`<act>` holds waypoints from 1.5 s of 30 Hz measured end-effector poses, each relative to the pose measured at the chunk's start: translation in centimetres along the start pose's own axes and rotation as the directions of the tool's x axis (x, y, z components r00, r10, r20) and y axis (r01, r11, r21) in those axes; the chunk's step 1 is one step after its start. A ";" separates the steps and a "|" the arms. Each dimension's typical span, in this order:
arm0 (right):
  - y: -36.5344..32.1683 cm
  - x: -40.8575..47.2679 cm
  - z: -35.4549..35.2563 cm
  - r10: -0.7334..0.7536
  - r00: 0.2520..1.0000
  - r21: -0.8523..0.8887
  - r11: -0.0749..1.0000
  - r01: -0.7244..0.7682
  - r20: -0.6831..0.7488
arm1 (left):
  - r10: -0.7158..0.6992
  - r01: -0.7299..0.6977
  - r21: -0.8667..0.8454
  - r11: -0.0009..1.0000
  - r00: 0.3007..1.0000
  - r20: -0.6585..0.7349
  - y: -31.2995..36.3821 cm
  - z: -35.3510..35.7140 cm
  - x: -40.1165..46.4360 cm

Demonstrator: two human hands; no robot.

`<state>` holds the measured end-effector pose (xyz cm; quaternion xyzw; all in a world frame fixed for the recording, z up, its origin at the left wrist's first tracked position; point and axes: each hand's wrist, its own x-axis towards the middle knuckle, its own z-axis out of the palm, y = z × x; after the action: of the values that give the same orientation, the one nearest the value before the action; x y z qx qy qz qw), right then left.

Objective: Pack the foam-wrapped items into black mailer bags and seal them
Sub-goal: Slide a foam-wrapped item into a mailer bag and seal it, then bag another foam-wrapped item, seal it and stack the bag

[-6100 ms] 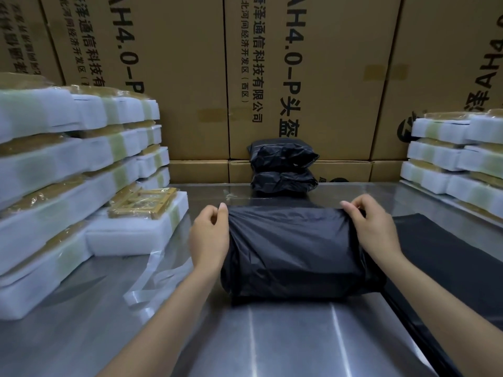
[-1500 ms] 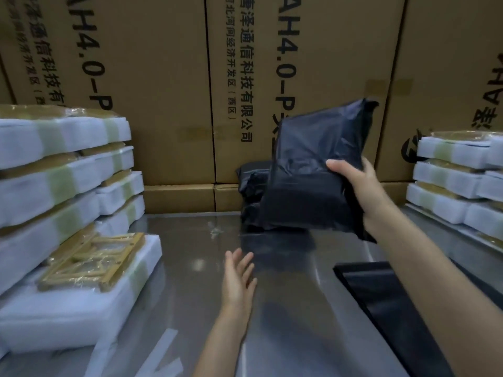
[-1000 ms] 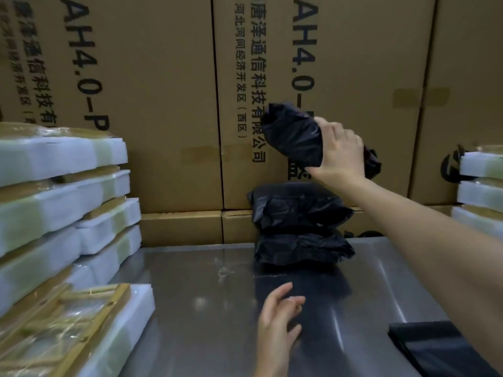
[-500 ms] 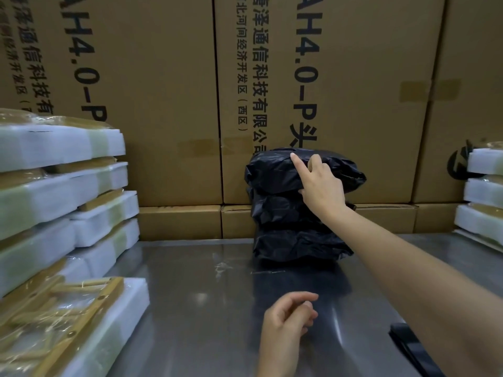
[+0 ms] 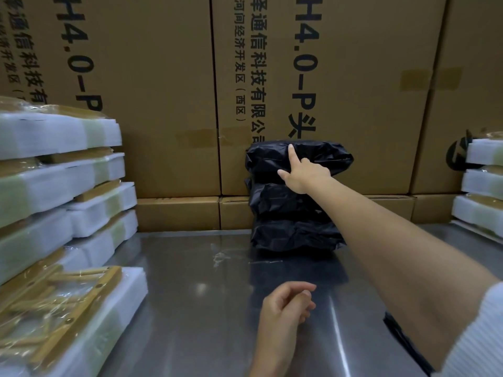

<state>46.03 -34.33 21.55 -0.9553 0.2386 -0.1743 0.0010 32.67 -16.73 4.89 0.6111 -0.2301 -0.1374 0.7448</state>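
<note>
Three sealed black mailer bags (image 5: 295,197), wrinkled and bulging, sit stacked at the back of the steel table (image 5: 190,308) against the cartons (image 5: 163,91). Many foam-wrapped items (image 5: 62,170) wait unpacked in stacks on both sides, so I judge most work remains. The right hand (image 5: 302,172) rests straight fingers on the top bag; the left hand (image 5: 285,306) hovers loosely curled and holds nothing.

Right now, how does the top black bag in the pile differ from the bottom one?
The top bag rests on the other bags, with the right hand touching it; the bottom bag sits on the metal table, untouched. The top bag reaches farther right than the bottom bag. Both are black, crinkled and full.
</note>
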 end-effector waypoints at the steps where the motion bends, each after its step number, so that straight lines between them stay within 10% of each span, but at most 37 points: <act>1: -0.1 -0.4 0.1 0.004 1.000 0.022 1.000 -0.004 0.009 | 0.001 -0.001 0.005 1.000 1.000 -0.004 0.0 0.0 0.1; 8: -0.1 -8.7 6.8 -0.113 0.951 0.251 0.949 0.189 -0.288 | 0.037 -0.035 0.118 0.992 0.999 -0.014 0.4 0.5 0.5; 14: 2.4 -19.8 11.8 -0.020 0.998 0.370 0.928 0.041 -0.060 | -0.108 0.055 -0.194 0.980 0.954 -0.278 0.8 0.1 0.2; 25: 4.3 -34.9 7.0 0.000 0.991 0.121 0.993 0.017 -0.136 | 0.084 -0.022 0.234 0.972 0.962 -0.260 1.7 3.0 -11.8; 34: 11.5 -41.1 3.1 0.387 0.919 0.016 0.921 -0.389 0.076 | 0.057 -0.041 0.105 0.994 0.987 -0.153 2.9 2.4 -22.1; 45: 7.3 -44.0 1.0 0.100 0.989 -0.215 0.974 -0.076 0.105 | 0.045 -0.031 0.351 0.936 0.998 -0.031 3.0 3.0 -25.3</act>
<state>6.74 -20.82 5.41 -0.9470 0.2974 -0.0922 -0.0787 9.29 -6.32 3.83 0.7319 -0.2482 -0.0677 0.6309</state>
